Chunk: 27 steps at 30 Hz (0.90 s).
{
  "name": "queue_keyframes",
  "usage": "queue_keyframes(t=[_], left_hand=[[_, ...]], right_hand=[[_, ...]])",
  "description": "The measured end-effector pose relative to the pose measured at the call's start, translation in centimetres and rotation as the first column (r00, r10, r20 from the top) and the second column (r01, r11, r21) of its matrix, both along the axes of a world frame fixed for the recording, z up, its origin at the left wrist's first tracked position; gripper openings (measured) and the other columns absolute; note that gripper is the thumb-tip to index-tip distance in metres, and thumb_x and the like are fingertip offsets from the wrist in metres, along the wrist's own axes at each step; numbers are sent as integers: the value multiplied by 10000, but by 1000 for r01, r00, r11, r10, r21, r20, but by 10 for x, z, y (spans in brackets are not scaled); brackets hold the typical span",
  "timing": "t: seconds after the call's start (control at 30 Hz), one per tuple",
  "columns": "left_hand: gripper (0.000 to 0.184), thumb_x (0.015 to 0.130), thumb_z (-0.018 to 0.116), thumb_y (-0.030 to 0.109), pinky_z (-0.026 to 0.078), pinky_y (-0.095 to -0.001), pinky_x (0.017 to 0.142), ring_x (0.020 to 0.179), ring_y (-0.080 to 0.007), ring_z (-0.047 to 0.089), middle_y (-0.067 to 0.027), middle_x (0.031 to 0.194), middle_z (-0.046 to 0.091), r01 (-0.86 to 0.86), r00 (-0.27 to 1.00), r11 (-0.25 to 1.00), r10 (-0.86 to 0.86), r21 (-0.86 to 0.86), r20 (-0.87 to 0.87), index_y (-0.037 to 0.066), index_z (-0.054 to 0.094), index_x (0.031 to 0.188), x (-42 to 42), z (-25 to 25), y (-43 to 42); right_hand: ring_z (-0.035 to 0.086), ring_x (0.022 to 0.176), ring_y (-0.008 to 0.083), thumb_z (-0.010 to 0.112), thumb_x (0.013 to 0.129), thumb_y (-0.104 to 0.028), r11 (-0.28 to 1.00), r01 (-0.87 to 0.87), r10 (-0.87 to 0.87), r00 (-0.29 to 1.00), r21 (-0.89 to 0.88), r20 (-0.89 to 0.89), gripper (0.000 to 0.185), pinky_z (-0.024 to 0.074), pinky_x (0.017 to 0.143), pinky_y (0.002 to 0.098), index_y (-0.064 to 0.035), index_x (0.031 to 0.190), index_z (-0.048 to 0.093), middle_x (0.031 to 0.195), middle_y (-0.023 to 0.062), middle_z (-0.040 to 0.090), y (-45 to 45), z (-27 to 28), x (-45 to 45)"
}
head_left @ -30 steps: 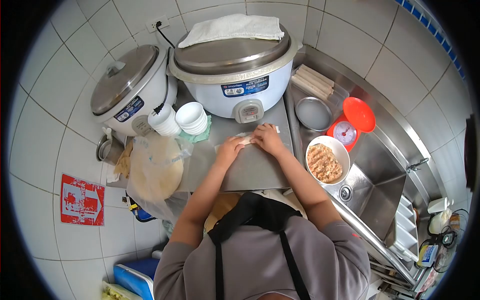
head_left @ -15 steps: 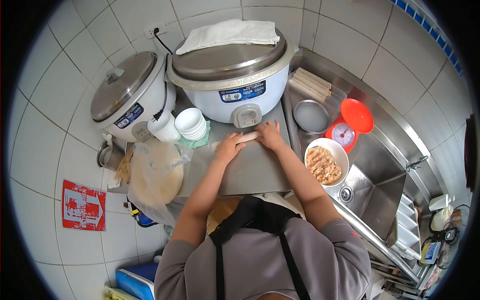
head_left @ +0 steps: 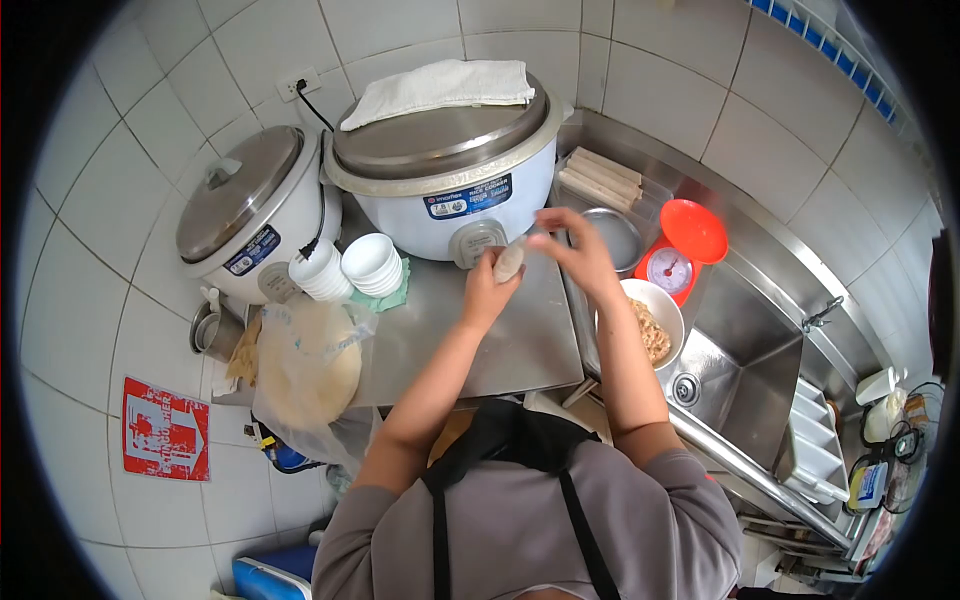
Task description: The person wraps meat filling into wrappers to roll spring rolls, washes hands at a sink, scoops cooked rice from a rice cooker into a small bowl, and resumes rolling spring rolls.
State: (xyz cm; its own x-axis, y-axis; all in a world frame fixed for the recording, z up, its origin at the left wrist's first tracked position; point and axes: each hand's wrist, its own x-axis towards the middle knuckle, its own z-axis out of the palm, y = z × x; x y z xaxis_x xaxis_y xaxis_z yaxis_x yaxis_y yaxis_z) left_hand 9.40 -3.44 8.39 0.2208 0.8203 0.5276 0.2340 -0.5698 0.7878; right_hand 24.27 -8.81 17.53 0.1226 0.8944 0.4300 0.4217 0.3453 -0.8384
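Note:
My left hand [head_left: 490, 292] is closed round a pale rolled wrapper [head_left: 509, 261], lifted above the steel table [head_left: 500, 355] and tilted upward. Just right of the roll's upper end is my right hand [head_left: 578, 250], its fingers spread and nothing seen between them. A white bowl of minced filling [head_left: 652, 332] stands to the right, partly hidden by my right forearm. To the left, a stack of round pale wrappers [head_left: 310, 370] lies in a clear plastic bag. Several finished rolls [head_left: 600, 178] rest in a clear tray at the back right.
Two rice cookers [head_left: 440, 215] [head_left: 250, 220] stand at the back, one with a white cloth [head_left: 440, 92] on top. White cups [head_left: 372, 262] sit on a green cloth. Right are a metal dish [head_left: 615, 238], a red scale [head_left: 670, 270] and a sink [head_left: 735, 340].
The roll, earlier lying on the table under both hands, is now raised in my left hand. My right hand has come up and off it, and the view has shifted slightly.

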Motion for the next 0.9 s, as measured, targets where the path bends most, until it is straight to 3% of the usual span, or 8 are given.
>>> queue_keyframes(t=[0.03,0.17,0.27,0.37,0.47,0.6,0.67,0.9], left_hand=[[245,744,662,121,461,-299,560,590,-193,578,-90,747,602,38,995,991,-25,-127,98,14,533,923,3,12,-4],[200,771,652,131,440,-250,540,587,-88,543,-31,684,563,308,863,909,-142,-280,485,13,537,884,12,41,-16],[181,789,622,108,421,-224,520,545,-78,506,-20,657,524,350,799,891,-123,-289,588,10,518,901,14,82,-38],[185,795,611,101,411,-223,503,529,-75,486,-16,646,513,259,749,930,-24,-260,662,4,502,909,15,98,-42],[168,796,615,106,398,-231,483,523,-73,476,-15,635,512,207,685,954,18,-218,729,11,504,879,13,114,-56],[134,802,617,107,395,-231,480,545,-66,490,-14,617,514,167,772,980,-61,-109,633,18,517,812,4,113,-69],[132,809,615,106,401,-223,496,570,-66,503,-17,624,525,87,835,996,-70,-5,546,17,520,792,2,111,-74],[91,775,566,66,393,-229,527,599,-61,465,10,636,534,43,861,987,-114,152,496,24,522,707,-6,124,-98]], right_hand=[[534,914,147,706,714,-291,999,24,-15,975,37,-222,355,363,869,303,-41,945,608,861,40,617,-4,3,7],[542,758,147,668,771,-236,917,-347,351,936,-197,-15,337,425,683,254,-15,1008,577,848,62,605,-18,-40,12],[543,713,194,667,777,-255,798,-521,429,844,-303,-322,397,419,647,275,-18,1059,519,815,71,601,-29,-69,-10],[554,690,273,652,787,-255,935,-81,146,975,-347,166,411,426,648,308,12,1063,506,792,122,600,-48,-43,-32],[554,813,332,632,783,-193,999,30,-38,981,44,188,425,442,706,356,-2,1135,491,885,181,576,-55,-45,-43],[504,978,300,635,736,-98,845,125,-145,989,520,-2,379,402,841,362,-87,1109,566,969,140,595,-70,-1,-41],[503,979,276,642,711,-136,744,6,-260,924,668,280,368,382,856,397,-101,1075,597,1018,92,586,-83,26,-42],[497,948,240,637,712,-196,731,-134,-254,857,669,448,225,322,905,428,-124,924,652,988,14,584,-82,59,-55]])
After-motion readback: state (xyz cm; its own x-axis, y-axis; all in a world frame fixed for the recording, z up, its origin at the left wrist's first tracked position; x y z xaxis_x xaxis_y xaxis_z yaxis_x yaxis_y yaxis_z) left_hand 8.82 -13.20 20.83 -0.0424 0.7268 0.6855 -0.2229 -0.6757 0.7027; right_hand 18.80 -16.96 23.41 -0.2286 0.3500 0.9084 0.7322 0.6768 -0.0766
